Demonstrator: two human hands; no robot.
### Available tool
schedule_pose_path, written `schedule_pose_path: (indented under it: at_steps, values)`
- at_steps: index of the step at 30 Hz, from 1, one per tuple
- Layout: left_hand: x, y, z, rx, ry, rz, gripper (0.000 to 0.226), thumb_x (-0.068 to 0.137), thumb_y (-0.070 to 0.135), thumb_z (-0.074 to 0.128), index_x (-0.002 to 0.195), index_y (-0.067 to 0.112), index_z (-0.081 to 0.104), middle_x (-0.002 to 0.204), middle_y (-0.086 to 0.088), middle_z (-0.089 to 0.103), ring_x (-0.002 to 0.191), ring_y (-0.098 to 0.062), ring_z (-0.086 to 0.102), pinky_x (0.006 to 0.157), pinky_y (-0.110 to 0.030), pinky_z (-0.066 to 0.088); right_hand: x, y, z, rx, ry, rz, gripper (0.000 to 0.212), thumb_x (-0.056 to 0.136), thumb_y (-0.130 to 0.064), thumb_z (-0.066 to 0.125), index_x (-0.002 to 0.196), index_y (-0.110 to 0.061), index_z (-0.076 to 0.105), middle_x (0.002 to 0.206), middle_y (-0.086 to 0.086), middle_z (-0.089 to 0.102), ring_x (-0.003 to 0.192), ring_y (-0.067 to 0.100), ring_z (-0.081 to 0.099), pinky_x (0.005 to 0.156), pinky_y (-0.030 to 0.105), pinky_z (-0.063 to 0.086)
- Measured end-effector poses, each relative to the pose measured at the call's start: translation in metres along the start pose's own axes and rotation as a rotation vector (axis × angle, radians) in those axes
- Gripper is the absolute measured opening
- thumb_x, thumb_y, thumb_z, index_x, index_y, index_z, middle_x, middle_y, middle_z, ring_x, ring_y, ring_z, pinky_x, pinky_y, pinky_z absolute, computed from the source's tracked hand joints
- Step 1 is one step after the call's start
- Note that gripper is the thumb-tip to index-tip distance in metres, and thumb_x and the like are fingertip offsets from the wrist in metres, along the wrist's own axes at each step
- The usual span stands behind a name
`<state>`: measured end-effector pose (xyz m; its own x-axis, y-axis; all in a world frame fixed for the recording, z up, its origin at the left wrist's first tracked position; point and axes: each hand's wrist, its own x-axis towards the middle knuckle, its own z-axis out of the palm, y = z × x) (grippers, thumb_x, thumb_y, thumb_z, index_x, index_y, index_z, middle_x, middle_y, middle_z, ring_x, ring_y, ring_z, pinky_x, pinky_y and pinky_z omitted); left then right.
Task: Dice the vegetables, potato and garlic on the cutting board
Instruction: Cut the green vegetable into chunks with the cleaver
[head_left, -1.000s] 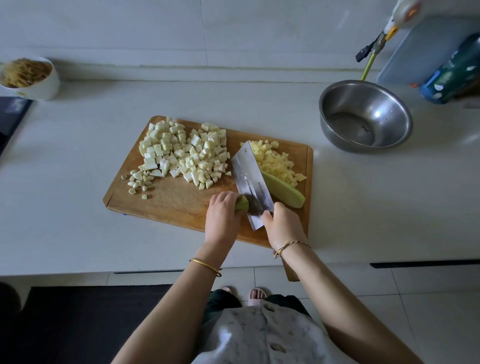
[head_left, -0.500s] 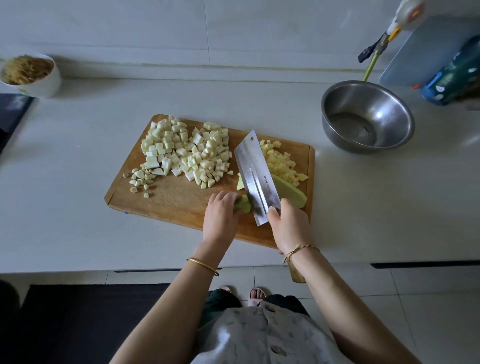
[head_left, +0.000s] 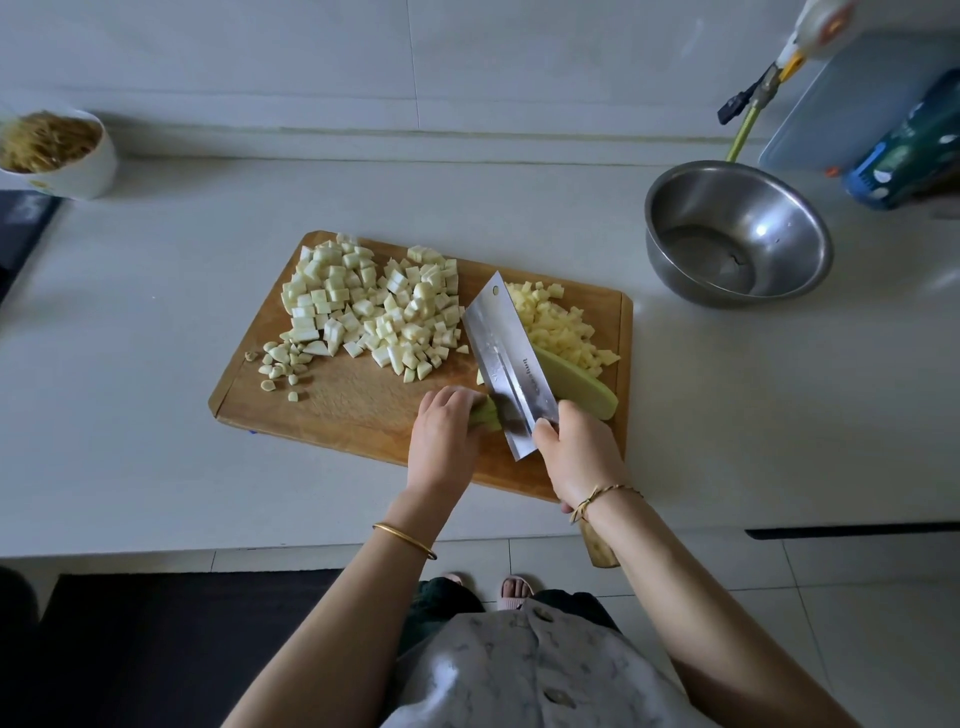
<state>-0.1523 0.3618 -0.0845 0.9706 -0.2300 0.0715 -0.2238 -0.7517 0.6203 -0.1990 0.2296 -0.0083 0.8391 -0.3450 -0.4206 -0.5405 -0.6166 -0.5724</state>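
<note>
Room-wise: you've got bare wood at the cutting board (head_left: 363, 410)'s near-left corner, btwn the garlic bits (head_left: 280, 364) and your left hand (head_left: 447, 441). The far half is blocked: pale cube pile (head_left: 374, 306) on the left, yellow dice (head_left: 561, 327) at the far-right corner, cleaver (head_left: 506, 358) slanting btwn them. Near-right corner is crowded w/ your right hand (head_left: 576, 452) on the cleaver and the green veg (head_left: 582, 384) by the blade. Counter (head_left: 130, 312) left of the board is wide open up to the white bowl (head_left: 67, 156) at the far-left edge. The back-edge strip is passable too. Steel bowl (head_left: 737, 234) sits near the board's far-right corner, bottle (head_left: 909, 150) behind it. Near-right counter is free.
</note>
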Motion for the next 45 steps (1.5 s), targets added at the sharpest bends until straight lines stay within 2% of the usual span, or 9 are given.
schedule_pose_path:
  at_steps: [10,17,21,25,30,39,42,45]
  values:
    - [0.001,-0.001,0.001,-0.003,-0.011,-0.003,0.028,0.078,-0.001,0.067,0.106,0.004,0.066,0.112,-0.009,0.064,0.103,-0.026,0.052,0.084,-0.021,0.033,0.001,-0.001,0.014,0.015,0.001,0.013,0.031,0.098,-0.024,0.04,0.069,-0.016,0.033,0.068,0.004,0.046,0.069,0.036,0.06,0.067,0.049,0.056]
    - [0.0,-0.001,0.0,0.004,-0.01,0.007,0.027,0.078,0.005,0.07,0.105,0.005,0.065,0.111,-0.008,0.063,0.1,-0.026,0.051,0.083,-0.025,0.037,0.008,-0.008,0.021,0.053,0.01,0.038,0.028,0.098,-0.022,0.04,0.072,-0.015,0.037,0.069,0.003,0.046,0.073,0.033,0.061,0.067,0.05,0.057]
    - [-0.001,-0.002,-0.002,0.0,-0.012,0.019,0.029,0.078,0.006,0.071,0.107,0.007,0.067,0.109,-0.007,0.064,0.098,-0.027,0.052,0.083,-0.027,0.039,0.011,-0.005,0.025,0.132,0.025,0.086,0.028,0.097,-0.021,0.041,0.07,-0.016,0.036,0.07,0.004,0.049,0.065,0.029,0.055,0.067,0.049,0.057]
    - [-0.003,-0.006,-0.004,0.043,-0.002,0.029,0.033,0.077,0.008,0.071,0.109,0.012,0.068,0.108,-0.006,0.064,0.093,-0.029,0.053,0.08,-0.036,0.042,0.012,-0.002,0.027,0.205,0.043,0.091,0.026,0.096,-0.021,0.042,0.071,-0.016,0.037,0.068,0.003,0.048,0.056,0.022,0.046,0.064,0.046,0.055]
    - [0.004,-0.001,-0.004,0.008,-0.02,0.022,0.033,0.075,0.006,0.071,0.108,0.011,0.067,0.109,-0.006,0.065,0.098,-0.029,0.053,0.084,-0.034,0.039,0.016,-0.003,0.02,0.174,0.079,0.049,0.028,0.095,-0.023,0.042,0.07,-0.015,0.034,0.067,0.01,0.051,0.057,0.029,0.049,0.062,0.051,0.054]
    - [0.008,-0.001,-0.002,0.004,-0.029,-0.005,0.027,0.079,0.01,0.069,0.105,0.009,0.066,0.109,-0.005,0.064,0.102,-0.026,0.052,0.086,-0.035,0.041,0.007,0.007,0.009,0.111,0.165,-0.064,0.034,0.095,-0.021,0.044,0.065,-0.017,0.028,0.056,0.003,0.042,0.05,0.025,0.041,0.055,0.05,0.054]
    - [0.006,-0.002,-0.004,0.006,-0.035,-0.013,0.025,0.079,0.013,0.071,0.103,0.008,0.065,0.107,-0.005,0.063,0.099,-0.026,0.051,0.084,-0.035,0.041,0.004,0.009,0.009,0.081,0.168,-0.105,0.039,0.095,-0.019,0.046,0.063,-0.017,0.024,0.052,0.002,0.037,0.045,0.023,0.034,0.05,0.045,0.048]
    - [0.001,-0.005,-0.004,0.014,-0.034,-0.032,0.024,0.079,0.015,0.071,0.102,0.009,0.064,0.106,-0.005,0.062,0.097,-0.026,0.051,0.083,-0.035,0.041,0.003,0.011,0.009,0.048,0.159,-0.156,0.041,0.094,-0.017,0.048,0.062,-0.016,0.022,0.051,0.001,0.032,0.044,0.02,0.029,0.046,0.036,0.033]
